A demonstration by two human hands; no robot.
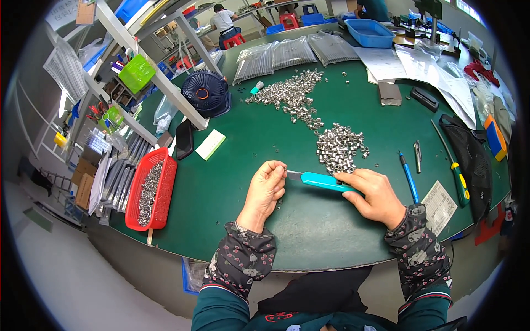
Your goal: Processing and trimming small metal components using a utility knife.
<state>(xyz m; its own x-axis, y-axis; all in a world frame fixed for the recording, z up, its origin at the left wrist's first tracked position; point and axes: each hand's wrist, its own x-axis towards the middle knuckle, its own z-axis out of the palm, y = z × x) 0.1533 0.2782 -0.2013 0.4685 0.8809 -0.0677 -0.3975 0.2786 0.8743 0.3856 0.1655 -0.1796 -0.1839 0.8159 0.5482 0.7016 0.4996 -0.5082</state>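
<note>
head view: the left hand (pixel 266 187) is pinching a tiny metal part (pixel 283 168) between its fingertips above the green table (pixel 309 231). the right hand (pixel 375 194) is gripping a teal knife (pixel 320 180), its blade touching that part. a pile of metal rings (pixel 340 148) is lying just beyond the knife, and a red basket (pixel 151 190) is sitting well left.

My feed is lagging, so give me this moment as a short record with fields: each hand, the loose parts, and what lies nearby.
left hand: pinches a small metal piece at its fingertips, too small to identify
right hand: holds a teal utility knife, blade pointing at the left fingertips
loose parts: pile of small metal rings just beyond the hands on the green table
left side: red basket with metal parts in it
right side: blue pen, green-handled screwdriver
</note>
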